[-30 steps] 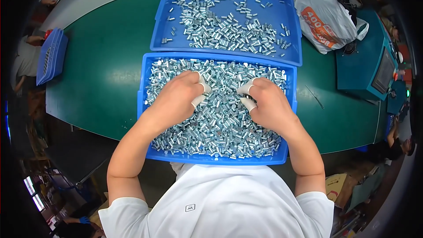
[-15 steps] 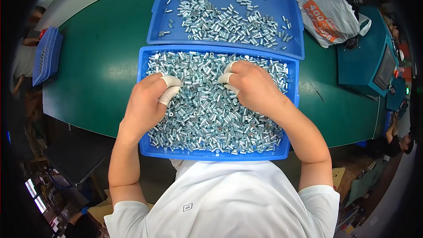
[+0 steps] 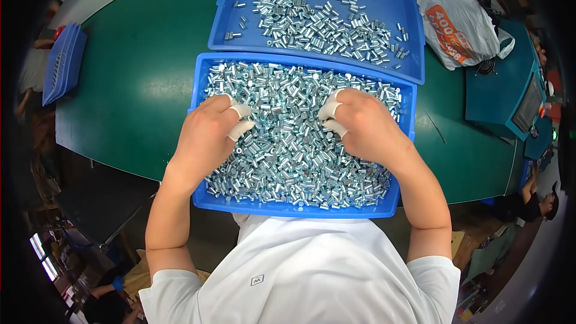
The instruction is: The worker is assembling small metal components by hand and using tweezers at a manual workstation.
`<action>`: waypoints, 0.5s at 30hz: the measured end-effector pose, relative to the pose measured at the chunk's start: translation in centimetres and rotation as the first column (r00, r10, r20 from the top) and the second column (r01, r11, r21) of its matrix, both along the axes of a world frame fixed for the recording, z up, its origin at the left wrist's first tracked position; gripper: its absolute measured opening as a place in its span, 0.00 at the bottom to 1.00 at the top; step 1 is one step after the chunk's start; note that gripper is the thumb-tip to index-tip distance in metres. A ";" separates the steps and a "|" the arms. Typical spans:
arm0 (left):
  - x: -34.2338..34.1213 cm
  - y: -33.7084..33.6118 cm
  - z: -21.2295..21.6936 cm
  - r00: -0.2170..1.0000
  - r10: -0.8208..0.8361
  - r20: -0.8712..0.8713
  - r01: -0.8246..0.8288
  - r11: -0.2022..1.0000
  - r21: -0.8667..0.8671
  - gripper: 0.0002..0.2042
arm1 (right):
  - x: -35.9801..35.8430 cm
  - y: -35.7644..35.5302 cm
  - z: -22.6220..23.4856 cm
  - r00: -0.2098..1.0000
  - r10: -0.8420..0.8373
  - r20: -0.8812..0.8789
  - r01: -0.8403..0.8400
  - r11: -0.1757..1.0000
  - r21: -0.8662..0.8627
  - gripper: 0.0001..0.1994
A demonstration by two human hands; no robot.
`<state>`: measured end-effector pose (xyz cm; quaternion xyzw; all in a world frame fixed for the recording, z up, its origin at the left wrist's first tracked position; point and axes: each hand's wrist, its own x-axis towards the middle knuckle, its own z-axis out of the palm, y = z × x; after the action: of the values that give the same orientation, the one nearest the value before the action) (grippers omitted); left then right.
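Observation:
A blue tray (image 3: 207, 204) stands right in front of me, filled with small silver metal cylinders (image 3: 288, 144); several show hollow ends or flat heads. My left hand (image 3: 209, 126) reaches over its left part, fingers curled toward the thumb among the cylinders. Over the right part, my right hand (image 3: 366, 123) is bent the same way, thumb close to the fingers. White finger covers sit on the fingertips of both hands. Whatever lies between the fingertips is too small or hidden to make out. The two hands are apart, with cylinders between them.
Behind, a second blue tray (image 3: 231, 30) holds loose cylinders, its near edge against the first. On the green table (image 3: 132, 96) are a thin dark rod (image 3: 436, 128), a white plastic bag (image 3: 465, 24) and a teal machine (image 3: 501, 96). Blue trays (image 3: 63, 63) stand far left; other people work around.
My right hand has shifted right, away from the left hand, and its fingers have moved. The left hand's thumb and finger look a little farther apart. The view has shifted slightly.

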<state>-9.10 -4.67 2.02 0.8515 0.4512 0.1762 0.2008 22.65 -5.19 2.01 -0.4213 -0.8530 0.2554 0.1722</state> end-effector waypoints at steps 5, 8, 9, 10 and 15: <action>-0.1 0.5 0.4 0.990 0.035 0.135 -0.026 0.998 -0.065 0.08 | -0.5 -0.6 0.0 0.999 -0.001 -0.041 -0.002 0.998 -0.064 0.14; -0.3 1.1 0.9 0.976 0.105 0.190 -0.082 0.989 -0.125 0.08 | -0.9 -0.6 -0.3 0.995 -0.025 -0.100 0.018 0.997 -0.071 0.10; -0.2 1.4 1.0 0.971 0.130 0.202 -0.102 0.984 -0.143 0.07 | -1.0 -0.6 -0.4 0.992 -0.027 -0.122 0.017 0.997 -0.081 0.09; -0.1 1.8 1.0 0.977 0.101 0.189 -0.082 0.991 -0.107 0.08 | -1.2 -0.7 -0.5 0.989 -0.029 -0.143 0.016 0.996 -0.090 0.08; 1.4 3.0 0.7 0.998 0.013 0.064 -0.007 0.996 -0.093 0.08 | -2.0 -1.2 -0.7 0.991 -0.062 -0.116 0.050 0.993 -0.103 0.07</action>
<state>-7.75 -1.66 2.69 0.8329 0.4563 0.1836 0.2538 20.70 -6.44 1.29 -0.4373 -0.8151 0.3174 0.2088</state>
